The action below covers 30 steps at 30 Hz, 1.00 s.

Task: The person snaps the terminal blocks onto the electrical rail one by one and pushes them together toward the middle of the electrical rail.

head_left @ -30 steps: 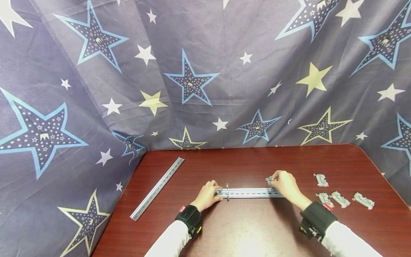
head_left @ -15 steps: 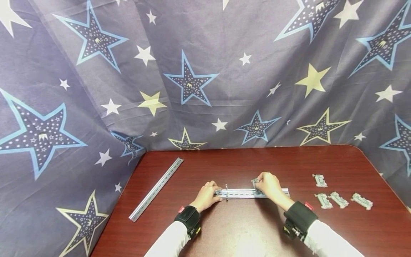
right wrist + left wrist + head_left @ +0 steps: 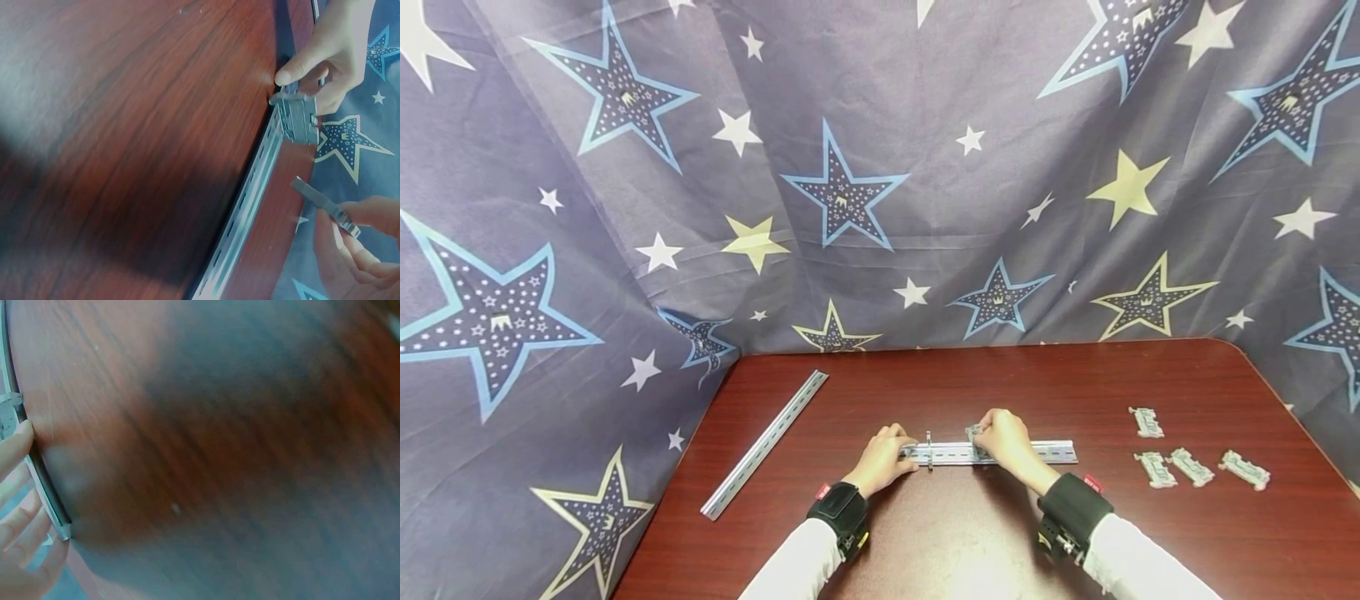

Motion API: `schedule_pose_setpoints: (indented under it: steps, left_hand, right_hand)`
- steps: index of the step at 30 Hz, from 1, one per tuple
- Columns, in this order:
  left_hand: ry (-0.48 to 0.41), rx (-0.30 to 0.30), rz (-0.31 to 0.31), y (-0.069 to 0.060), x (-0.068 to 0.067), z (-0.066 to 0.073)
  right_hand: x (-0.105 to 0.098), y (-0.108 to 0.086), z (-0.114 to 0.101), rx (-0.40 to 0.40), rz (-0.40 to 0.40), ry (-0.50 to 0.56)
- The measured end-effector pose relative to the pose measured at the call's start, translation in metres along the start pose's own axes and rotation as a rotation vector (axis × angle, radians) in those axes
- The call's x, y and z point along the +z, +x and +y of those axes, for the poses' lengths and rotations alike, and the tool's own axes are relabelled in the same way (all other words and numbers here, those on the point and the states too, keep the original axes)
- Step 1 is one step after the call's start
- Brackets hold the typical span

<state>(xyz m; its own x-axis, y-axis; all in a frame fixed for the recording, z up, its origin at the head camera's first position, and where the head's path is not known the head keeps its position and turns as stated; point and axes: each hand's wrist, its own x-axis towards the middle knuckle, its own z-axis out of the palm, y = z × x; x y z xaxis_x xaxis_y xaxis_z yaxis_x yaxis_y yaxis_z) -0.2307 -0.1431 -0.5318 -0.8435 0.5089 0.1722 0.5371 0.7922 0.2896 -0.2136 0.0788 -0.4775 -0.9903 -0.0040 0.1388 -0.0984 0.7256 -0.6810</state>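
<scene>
A slotted metal rail (image 3: 1054, 452) lies crosswise on the table, and the left hand (image 3: 882, 457) grips its left end; in the left wrist view the left hand (image 3: 22, 537) has thumb and fingers on either side of the rail (image 3: 50, 497). One grey terminal block (image 3: 296, 119) stands upright across the rail beside the left hand (image 3: 334, 56). The right hand (image 3: 1011, 440) pinches a second thin grey block (image 3: 974, 437) over the middle of the rail. In the right wrist view the right hand (image 3: 362, 247) holds this block (image 3: 326, 205) between thumb and fingers, apart from the standing one.
Another slotted rail (image 3: 765, 444) lies slanted at the table's left. Several loose grey blocks (image 3: 1147, 422) lie flat at the right. A star-patterned cloth (image 3: 880, 275) hangs behind the table (image 3: 895, 383).
The right hand has moved left along the rail with its block, nearer the standing block, uncovering the rail's right end. The left hand stays at the left end.
</scene>
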Motion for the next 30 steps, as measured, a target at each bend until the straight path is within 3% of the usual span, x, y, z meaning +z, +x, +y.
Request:
schedule_pose_setpoints:
  steps: [8,27,30]
  left_hand:
    - [0.003,0.006,0.002,0.000,0.000,0.000]
    - [0.007,0.022,0.011,0.000,0.001,-0.001]
    - [0.007,0.021,0.011,0.000,0.000,-0.001]
  right_hand:
    - [0.016,-0.001,-0.004,-0.030,0.006,0.016]
    - [0.045,-0.004,-0.010,-0.006,-0.006,0.049]
    - [0.054,0.000,-0.003,0.004,-0.014,0.071]
